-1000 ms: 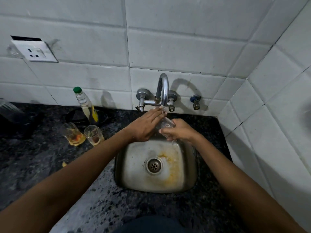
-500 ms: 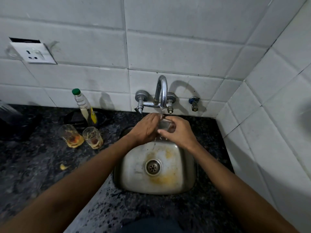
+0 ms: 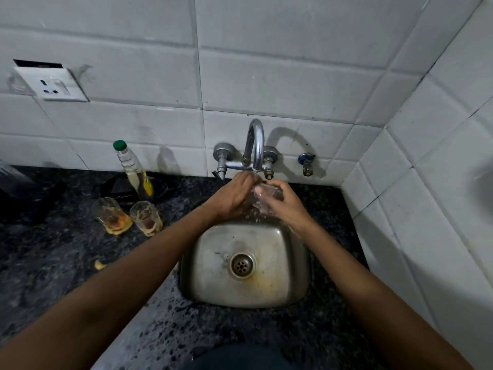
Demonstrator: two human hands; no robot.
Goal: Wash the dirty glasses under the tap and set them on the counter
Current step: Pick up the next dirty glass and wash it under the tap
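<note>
Both hands, the left hand [image 3: 231, 200] and right hand [image 3: 286, 206], hold one glass [image 3: 262, 196] under the tap [image 3: 254, 145]. Two dirty glasses [image 3: 128, 215] wait at middle left, not washed yet

1. Both forearms are bare from the bottom edge of the view up to the wrists; no sleeve shows on either.
2. The left hand [image 3: 231, 199] and the right hand [image 3: 286, 206] wear no glove.
3. No ring, watch or band can be made out on either.
4. A dark blue garment [image 3: 240, 357] shows at the bottom centre.
</note>
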